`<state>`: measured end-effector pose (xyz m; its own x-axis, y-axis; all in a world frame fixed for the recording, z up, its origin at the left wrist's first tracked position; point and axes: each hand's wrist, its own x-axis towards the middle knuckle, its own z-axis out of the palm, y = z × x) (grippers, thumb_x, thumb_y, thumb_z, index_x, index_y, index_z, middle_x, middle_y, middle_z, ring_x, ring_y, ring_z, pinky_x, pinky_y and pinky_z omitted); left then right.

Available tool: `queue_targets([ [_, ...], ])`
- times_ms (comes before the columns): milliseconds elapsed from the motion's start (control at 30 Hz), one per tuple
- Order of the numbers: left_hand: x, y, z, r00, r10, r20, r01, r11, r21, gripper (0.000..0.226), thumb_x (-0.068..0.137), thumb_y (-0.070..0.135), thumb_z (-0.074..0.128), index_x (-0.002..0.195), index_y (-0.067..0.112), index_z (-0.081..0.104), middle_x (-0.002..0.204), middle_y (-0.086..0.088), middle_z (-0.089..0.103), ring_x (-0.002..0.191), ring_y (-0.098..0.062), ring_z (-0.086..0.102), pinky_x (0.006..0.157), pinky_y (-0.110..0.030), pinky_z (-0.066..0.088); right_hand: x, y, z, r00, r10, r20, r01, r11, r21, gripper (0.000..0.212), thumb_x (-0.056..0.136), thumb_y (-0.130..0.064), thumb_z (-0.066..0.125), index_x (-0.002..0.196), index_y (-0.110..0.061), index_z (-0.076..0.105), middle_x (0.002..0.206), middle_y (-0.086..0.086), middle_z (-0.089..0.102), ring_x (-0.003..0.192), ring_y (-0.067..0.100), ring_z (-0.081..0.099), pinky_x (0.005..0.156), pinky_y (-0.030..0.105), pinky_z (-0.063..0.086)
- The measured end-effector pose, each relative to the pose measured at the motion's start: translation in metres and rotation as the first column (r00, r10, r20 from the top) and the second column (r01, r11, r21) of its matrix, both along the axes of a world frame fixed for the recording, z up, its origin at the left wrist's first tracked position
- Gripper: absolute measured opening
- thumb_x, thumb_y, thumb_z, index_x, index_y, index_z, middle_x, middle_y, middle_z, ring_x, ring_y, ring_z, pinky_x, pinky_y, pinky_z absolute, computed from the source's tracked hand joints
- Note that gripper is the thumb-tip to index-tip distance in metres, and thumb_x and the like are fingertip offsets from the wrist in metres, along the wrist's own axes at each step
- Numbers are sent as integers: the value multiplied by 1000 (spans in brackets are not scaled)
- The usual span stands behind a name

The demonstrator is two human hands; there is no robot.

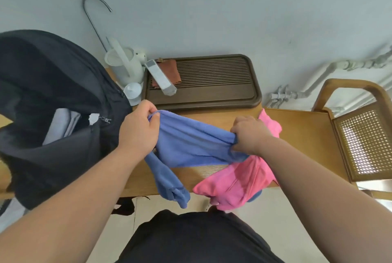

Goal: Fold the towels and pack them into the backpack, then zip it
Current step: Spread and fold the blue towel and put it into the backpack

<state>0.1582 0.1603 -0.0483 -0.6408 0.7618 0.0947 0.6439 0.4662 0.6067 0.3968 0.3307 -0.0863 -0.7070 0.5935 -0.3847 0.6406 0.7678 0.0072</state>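
Note:
A blue towel (191, 146) is stretched in the air above the wooden table (301, 135). My left hand (139, 129) grips its upper left corner and my right hand (249, 134) grips its right edge. One end of the towel hangs down past the table's front edge. A pink towel (239, 184) lies crumpled on the table under my right forearm. The black backpack (53, 97) stands open at the left, with a folded grey towel (61, 126) inside its mouth and a zip pull (105, 119) at the opening's edge.
A dark brown slatted tea tray (212, 97) sits at the back of the table with a white remote-like bar (161, 78) and a brown cloth on it. A white kettle (125, 65) and a small cup stand beside it. A wooden cane chair (360, 135) is at the right.

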Motion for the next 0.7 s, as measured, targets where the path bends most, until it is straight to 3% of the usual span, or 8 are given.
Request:
queue_targets([
  [100, -22, -13, -4, 982, -162, 101, 185, 938, -292, 9, 97, 26, 57, 88, 23, 56, 78, 4, 60, 78, -22, 57, 64, -34, 42, 5, -19, 7, 991, -131, -3, 130, 990, -62, 20, 76, -32, 65, 66, -18, 55, 77, 1, 55, 85, 28, 56, 72, 34, 48],
  [200, -34, -33, -8, 873, -370, 318, 488, 677, -551, 8, 96, 24, 58, 93, 23, 65, 88, 4, 65, 80, -16, 59, 63, -26, 43, 14, -50, 14, 959, -271, -78, 239, 929, -283, 28, 78, -27, 70, 60, -15, 52, 59, 3, 51, 61, 21, 48, 55, 34, 38],
  [333, -39, -60, -12, 711, -426, 559, 701, 492, -517, 16, 94, 27, 62, 80, 27, 67, 78, 5, 67, 73, -12, 57, 69, -28, 44, 24, -95, 35, 930, -367, 24, 304, 730, -613, 18, 76, -20, 77, 65, -18, 63, 55, -6, 58, 56, 10, 54, 57, 28, 44],
  [433, -36, -73, -7, 438, -338, 833, 878, 357, -317, 22, 98, 20, 60, 77, 23, 65, 73, 6, 60, 68, -8, 51, 65, -22, 41, 30, -116, 61, 931, -324, 166, 302, 433, -849, 13, 78, -21, 80, 70, -26, 71, 76, -8, 70, 78, 10, 67, 74, 26, 50],
  [500, -34, -75, -3, 317, -233, 920, 854, 491, -170, 18, 99, 14, 57, 84, 15, 65, 76, 1, 62, 68, -10, 54, 63, -21, 44, 33, -121, 74, 899, -406, 163, 317, 350, -882, 22, 81, -30, 81, 62, -29, 70, 72, -12, 66, 71, 5, 63, 71, 20, 47],
  [533, -34, -73, -5, 319, -193, 928, 791, 593, -149, 16, 100, 13, 57, 86, 12, 65, 77, -1, 64, 69, -11, 56, 64, -22, 45, 34, -119, 78, 860, -486, 157, 336, 307, -891, 27, 86, -35, 77, 60, -29, 71, 72, -13, 67, 71, 3, 64, 70, 18, 48],
  [600, -34, -65, -16, 509, -187, 840, 617, 760, -205, 16, 99, 15, 57, 87, 10, 67, 81, -6, 65, 73, -16, 56, 68, -27, 45, 36, -109, 78, 729, -675, 116, 406, 290, -867, 33, 89, -50, 69, 66, -28, 76, 77, -10, 72, 74, 7, 67, 73, 21, 49],
  [700, -27, -51, -40, 814, -161, 558, 362, 892, -271, 16, 98, 19, 57, 90, 10, 67, 83, -10, 63, 73, -19, 53, 65, -32, 39, 40, -86, 60, 568, -820, -69, 598, 469, -650, 35, 87, -40, 69, 61, -18, 64, 65, -1, 56, 61, 16, 49, 58, 26, 38],
])
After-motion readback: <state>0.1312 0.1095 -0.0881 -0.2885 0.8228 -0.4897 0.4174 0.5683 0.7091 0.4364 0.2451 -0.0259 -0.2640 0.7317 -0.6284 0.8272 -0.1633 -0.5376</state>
